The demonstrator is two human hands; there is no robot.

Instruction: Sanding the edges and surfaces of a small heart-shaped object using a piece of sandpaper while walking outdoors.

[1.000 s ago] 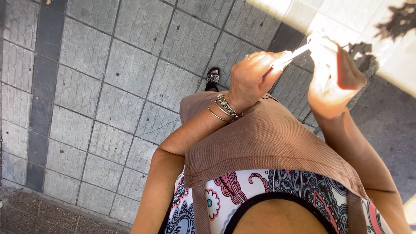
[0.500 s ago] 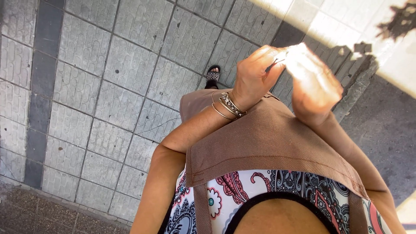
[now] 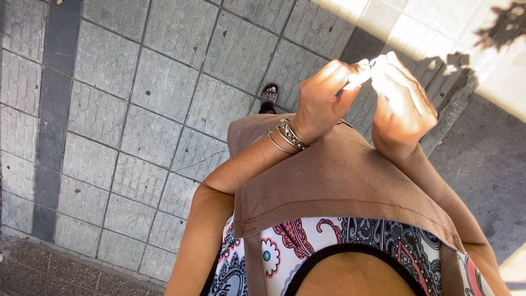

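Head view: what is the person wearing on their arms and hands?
Both arms are bare, with no sleeves or gloves. The left hand has several metal bangles stacked at the wrist. The right hand shows no jewellery from this angle.

Below the hands, a brown apron (image 3: 339,181) over a paisley top (image 3: 350,241). Just left of them, a black sandal (image 3: 268,97) on grey paving slabs (image 3: 164,87). Right, a kerb (image 3: 455,104) and dark asphalt (image 3: 487,175).
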